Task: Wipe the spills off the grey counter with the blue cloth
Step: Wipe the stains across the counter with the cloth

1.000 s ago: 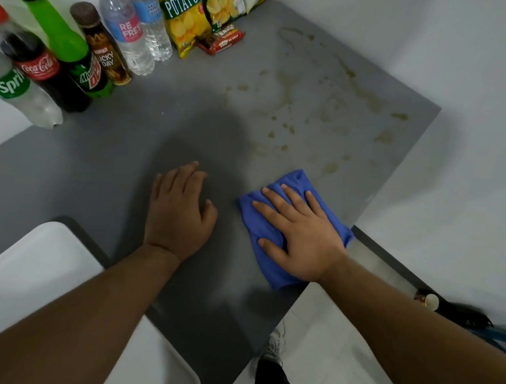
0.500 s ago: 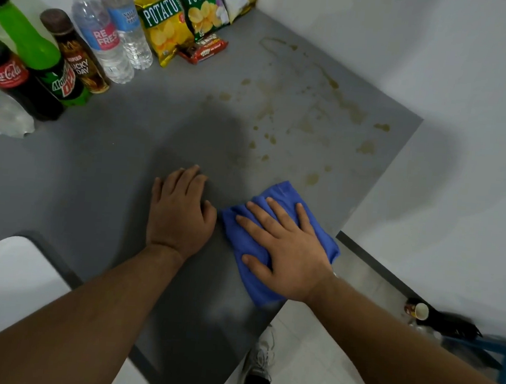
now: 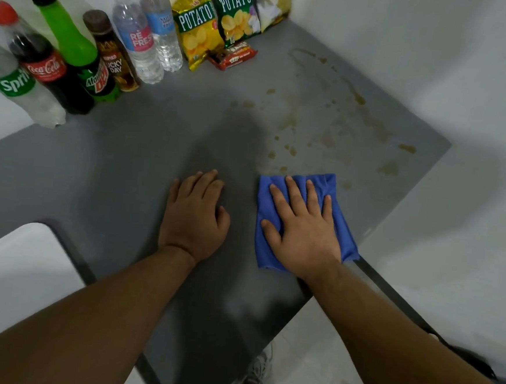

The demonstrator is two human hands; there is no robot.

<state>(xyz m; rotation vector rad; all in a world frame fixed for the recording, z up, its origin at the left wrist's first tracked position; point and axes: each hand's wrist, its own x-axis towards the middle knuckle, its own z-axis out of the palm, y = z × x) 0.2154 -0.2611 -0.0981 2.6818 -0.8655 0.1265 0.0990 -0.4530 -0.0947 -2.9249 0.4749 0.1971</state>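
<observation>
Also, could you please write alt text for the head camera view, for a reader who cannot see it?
A person's right hand presses a blue cloth flat on a grey counter, just short of brownish spills spread toward the far corner. The left hand rests flat beside it; drink bottles and potato chip bags line the back wall.
</observation>
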